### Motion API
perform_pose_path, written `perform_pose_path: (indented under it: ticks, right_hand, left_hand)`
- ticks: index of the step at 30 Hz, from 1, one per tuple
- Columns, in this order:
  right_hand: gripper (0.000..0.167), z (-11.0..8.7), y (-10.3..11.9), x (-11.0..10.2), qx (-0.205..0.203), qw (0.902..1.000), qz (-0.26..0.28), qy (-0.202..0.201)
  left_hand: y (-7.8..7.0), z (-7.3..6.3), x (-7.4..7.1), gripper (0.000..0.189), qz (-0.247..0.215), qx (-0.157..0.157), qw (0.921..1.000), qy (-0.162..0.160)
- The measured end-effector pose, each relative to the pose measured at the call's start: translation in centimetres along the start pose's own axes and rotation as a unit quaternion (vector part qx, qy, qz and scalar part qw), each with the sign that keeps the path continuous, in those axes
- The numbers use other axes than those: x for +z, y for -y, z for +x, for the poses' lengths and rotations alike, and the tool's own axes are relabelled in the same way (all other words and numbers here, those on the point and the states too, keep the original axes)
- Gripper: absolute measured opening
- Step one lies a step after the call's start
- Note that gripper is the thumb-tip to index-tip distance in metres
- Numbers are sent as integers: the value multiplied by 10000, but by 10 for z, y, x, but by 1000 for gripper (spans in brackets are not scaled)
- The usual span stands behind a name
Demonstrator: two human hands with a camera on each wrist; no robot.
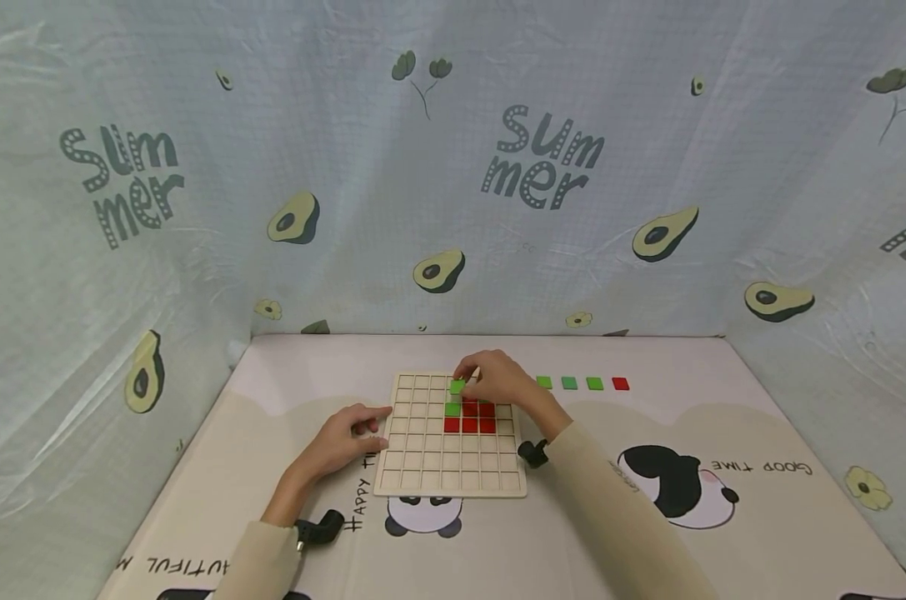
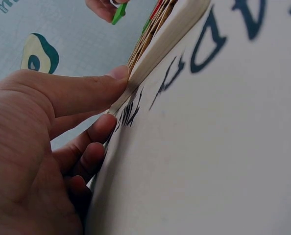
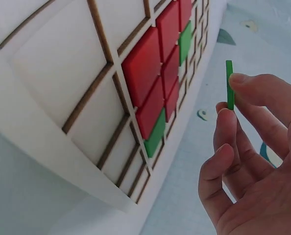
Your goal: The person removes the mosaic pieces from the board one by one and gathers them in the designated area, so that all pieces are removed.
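A pale wooden board (image 1: 413, 460) with a square grid lies flat on the table. Several red square tiles (image 1: 469, 425) fill cells right of its middle, with a green tile (image 1: 452, 410) at their left; the right wrist view shows another green tile (image 3: 156, 135) by the red block. My right hand (image 1: 500, 380) pinches a green square tile (image 3: 230, 84) between thumb and fingers, held above the board's far part and apart from it. My left hand (image 1: 338, 437) touches the board's left edge with thumb and index finger, the two spread apart.
Right of the board, a row of loose tiles runs along the far table: green tiles (image 1: 544, 382), a teal-green tile (image 1: 568, 383) and a red tile (image 1: 621, 383). A printed cloth (image 1: 362, 275) hangs behind and at both sides. The table cover (image 1: 573, 533) carries panda prints.
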State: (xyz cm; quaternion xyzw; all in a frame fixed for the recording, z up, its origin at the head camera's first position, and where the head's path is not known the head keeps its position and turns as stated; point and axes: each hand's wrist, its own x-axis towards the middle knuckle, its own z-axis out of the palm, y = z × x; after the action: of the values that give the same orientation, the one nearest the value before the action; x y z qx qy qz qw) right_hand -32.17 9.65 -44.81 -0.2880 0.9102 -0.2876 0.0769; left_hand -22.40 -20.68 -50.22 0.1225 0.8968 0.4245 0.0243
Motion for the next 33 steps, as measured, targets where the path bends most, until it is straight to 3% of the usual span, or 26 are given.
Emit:
perform_pose_path:
  ticks: [14,22,33]
  right_hand:
    - [22,-36,-10,-22,-73,9998,-112,-171]
    - [24,-64,-31,-35,-79,9991,-188,-364]
    - [23,-92,-71,-47,171,9976,210,-637]
  left_hand:
    - [-1,2,2,54,3,-20,10000,14]
    - [1,2,2,54,48,-35,10000,-9]
    - [0,0,2,54,-7,59,10000,20]
